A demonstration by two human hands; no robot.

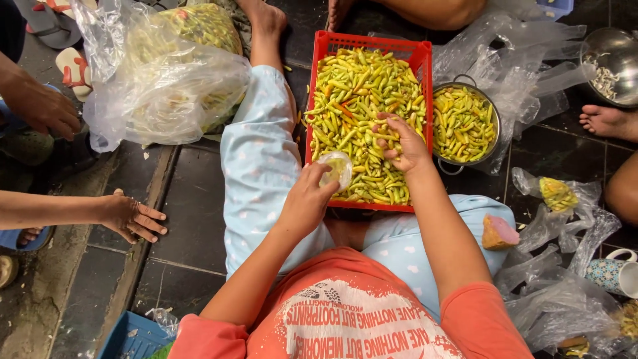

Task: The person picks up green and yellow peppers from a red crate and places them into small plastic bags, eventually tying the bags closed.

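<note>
Chillies, yellow-green, fill the red crate between your legs; your right hand rests on the heap, fingers curled around a few, while your left hand grips a small clear cup at the crate's near edge, beside a metal pot of more chillies

Right hand grabs chillies, left hand perhaps bag

The red crate is hard plastic with a grid wall. The chillies look smooth and shiny. The pot is shiny metal. The big bag is thin, clear, crinkly plastic. The trousers are soft cloth. The floor is dark, dull tile.
</note>
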